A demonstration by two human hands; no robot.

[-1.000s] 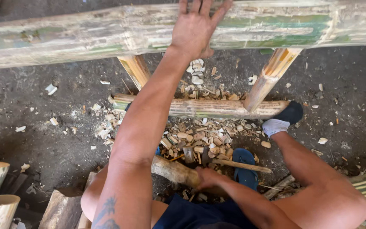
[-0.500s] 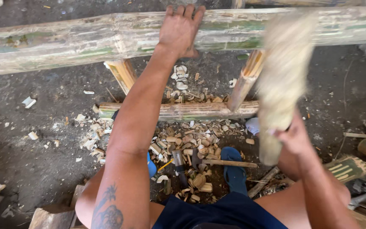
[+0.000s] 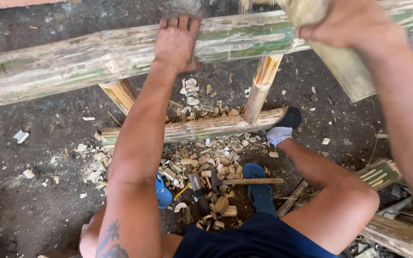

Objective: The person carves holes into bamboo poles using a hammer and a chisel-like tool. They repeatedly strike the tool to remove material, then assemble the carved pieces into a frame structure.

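Left hand (image 3: pixel 177 44) — flat, fingers spread, pressing on long scraped green-and-pale bamboo pole (image 3: pixel 72 62) | right hand (image 3: pixel 347 24) — clenched around pale wooden club (image 3: pixel 302 9), raised | dirt floor (image 3: pixel 39 191): bamboo chips (image 3: pixel 216 167).

Scraped bamboo, wood chips and packed earth

The long green bamboo pole (image 3: pixel 87 59) across the upper frame looked rough, fibrous and matt where its skin was shaved pale. Pale, dry wood chips (image 3: pixel 201 162) lay on the dark, gritty dirt floor (image 3: pixel 39 148). At lower centre, the blue rubber sandal (image 3: pixel 260 188) looked smooth beside a dull metal hammer with a wooden handle (image 3: pixel 235 181).
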